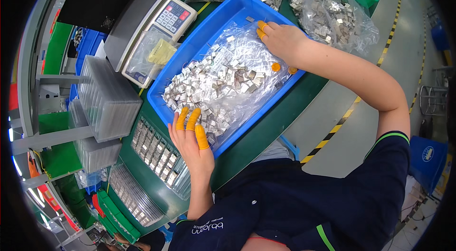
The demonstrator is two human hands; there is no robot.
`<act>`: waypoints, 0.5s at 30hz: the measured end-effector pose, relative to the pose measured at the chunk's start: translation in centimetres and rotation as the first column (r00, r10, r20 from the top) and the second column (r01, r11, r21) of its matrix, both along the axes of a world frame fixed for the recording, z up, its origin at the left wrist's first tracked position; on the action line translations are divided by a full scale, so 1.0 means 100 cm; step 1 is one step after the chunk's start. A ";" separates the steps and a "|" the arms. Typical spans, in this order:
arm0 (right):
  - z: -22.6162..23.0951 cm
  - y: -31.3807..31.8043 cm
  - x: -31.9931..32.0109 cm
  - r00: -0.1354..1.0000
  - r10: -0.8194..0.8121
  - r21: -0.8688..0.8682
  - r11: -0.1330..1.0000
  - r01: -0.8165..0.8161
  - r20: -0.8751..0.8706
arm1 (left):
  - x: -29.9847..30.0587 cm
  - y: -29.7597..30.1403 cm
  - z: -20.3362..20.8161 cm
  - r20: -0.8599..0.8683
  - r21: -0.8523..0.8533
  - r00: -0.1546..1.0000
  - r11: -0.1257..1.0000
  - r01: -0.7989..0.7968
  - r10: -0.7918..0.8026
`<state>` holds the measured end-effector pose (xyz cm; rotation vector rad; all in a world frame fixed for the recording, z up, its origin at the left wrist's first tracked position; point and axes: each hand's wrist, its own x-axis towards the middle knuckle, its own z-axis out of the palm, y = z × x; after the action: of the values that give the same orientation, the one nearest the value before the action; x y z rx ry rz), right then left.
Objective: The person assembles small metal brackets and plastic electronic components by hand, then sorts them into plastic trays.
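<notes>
The dark shirt's (308, 189) right arm (351, 68) bends, hand (283, 43) over blue tray (237, 9).

Both arms in view: left hand (194, 150) low at 8 o'clock, right hand (284, 42) out at 1.
Left forearm (200, 198) comes up from 7 o'clock, short visible length, aimed at 12; left wrist (203, 173) near straight. Left fingers extended, slightly spread, tips toward 11; yellow cots (193, 119) on three digits. Right elbow (398, 101) at 3 o'clock, bent hard; right upper arm (394, 123) runs to 12, right forearm (351, 64) across to 10. Right hand back-up, fingers toward 10, two yellow-capped fingertips (261, 25) visible, side by side. Right thumb pose and grip: can't tell.
</notes>
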<state>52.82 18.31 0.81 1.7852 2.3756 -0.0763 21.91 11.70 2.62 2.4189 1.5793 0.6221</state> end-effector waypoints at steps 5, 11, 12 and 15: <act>0.009 -0.002 0.004 0.986 0.116 0.075 0.989 -0.125 0.117 | 0.002 -0.002 0.000 -0.034 0.024 0.999 0.999 -0.031 0.031; -0.007 0.006 0.002 0.973 0.161 0.149 0.971 -0.186 0.164 | 0.000 -0.003 -0.002 0.005 0.044 0.999 0.998 -0.037 0.037; -0.009 0.009 0.007 0.971 0.177 0.150 0.968 -0.202 0.163 | 0.000 -0.001 -0.004 0.004 0.045 0.999 0.998 -0.054 0.054; -0.006 0.017 0.011 0.951 0.308 0.170 0.936 -0.309 0.030 | -0.002 -0.002 -0.005 0.108 0.105 0.992 0.991 -0.083 0.071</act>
<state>53.90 19.98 0.22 1.4474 2.7003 0.1773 21.66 11.50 2.09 2.3671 1.6433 0.8548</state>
